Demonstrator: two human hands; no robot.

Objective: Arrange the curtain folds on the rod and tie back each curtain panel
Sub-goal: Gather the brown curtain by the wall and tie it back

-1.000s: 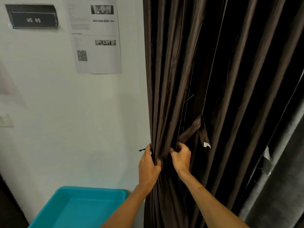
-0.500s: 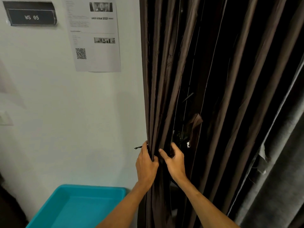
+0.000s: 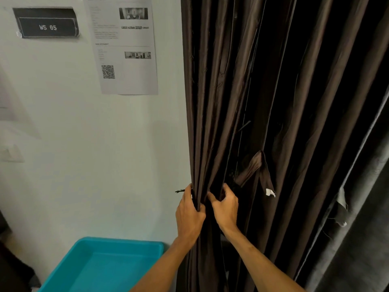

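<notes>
Two grips on one curtain: left hand clamped round the bunched edge, right hand pinching the next fold, best gathered evenly before tying

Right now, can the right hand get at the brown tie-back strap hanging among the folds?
Probably yes. The tie-back strap hangs just above and right of the right hand, with nothing across it. That hand grips a curtain fold, so it must let go first.
</notes>
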